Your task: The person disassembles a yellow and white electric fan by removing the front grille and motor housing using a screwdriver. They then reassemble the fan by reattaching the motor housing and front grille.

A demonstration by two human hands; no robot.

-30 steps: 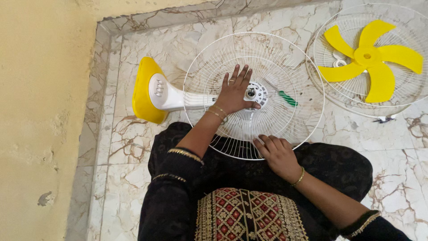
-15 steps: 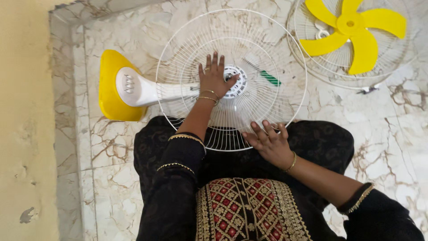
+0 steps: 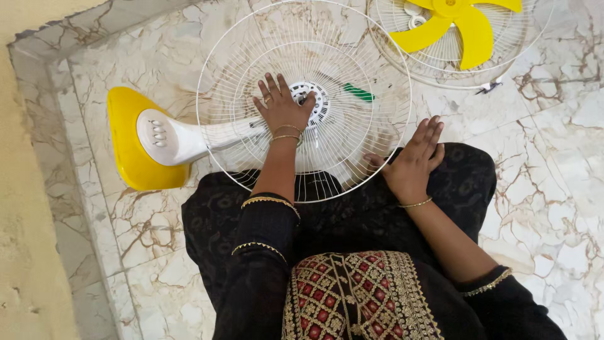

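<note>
While seated on marble floor (image 3: 541, 208) | left hand (image 3: 281, 107) flat, fingers spread, on white fan guard (image 3: 251, 56) hub | right hand (image 3: 415, 160) released, seemingly touching guard rim | yellow blade (image 3: 459, 25) apart

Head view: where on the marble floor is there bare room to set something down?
Bare marble floor lies right of the right hand, below the yellow blade guard. Another patch lies below the yellow fan base. Around the left hand, the white grille fills the floor.

Marble floor (image 3: 541, 189) with yellow-based fan (image 3: 157, 138), wire grille (image 3: 352, 75), second grille (image 3: 503, 56).
</note>
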